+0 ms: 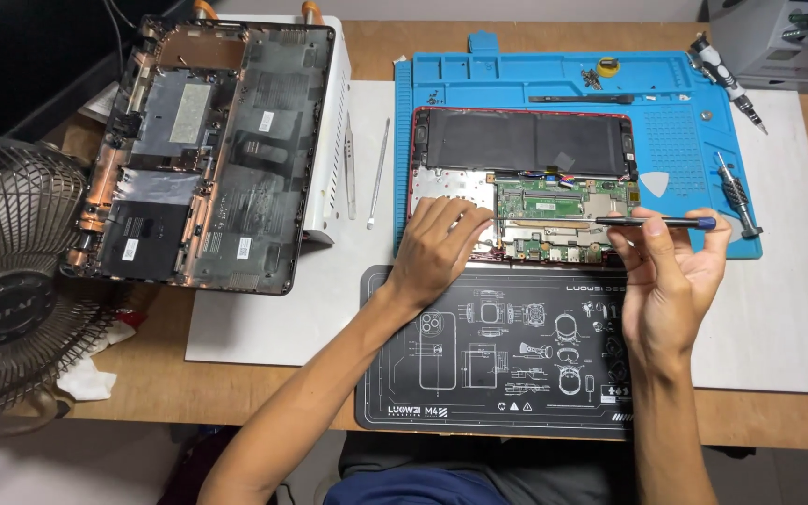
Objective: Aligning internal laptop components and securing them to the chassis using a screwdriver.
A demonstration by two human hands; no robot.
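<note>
Right hand [670, 271] pinches screwdriver [652, 223], long axis left-right, tip toward circuit board [563, 201]; left hand [437, 245] rests flat on opened laptop [451, 187], nearer.

your right hand [670, 266] has a thin tool [652, 223] with a dark matt shaft and a blue plastic end; your left hand [437, 248] rests on the opened laptop [521, 182], all matt black battery film, green circuit board and bare silvery metal; under it a blue rubbery mat [685, 159], smooth with a dimpled patch; the black mat [497, 360] looks matt with white print; the bottom cover [208, 150] is dull black plastic with coppery edges; the desk [759, 421] is smooth wood; the fan [11, 281] grille is shiny metal wire
</note>
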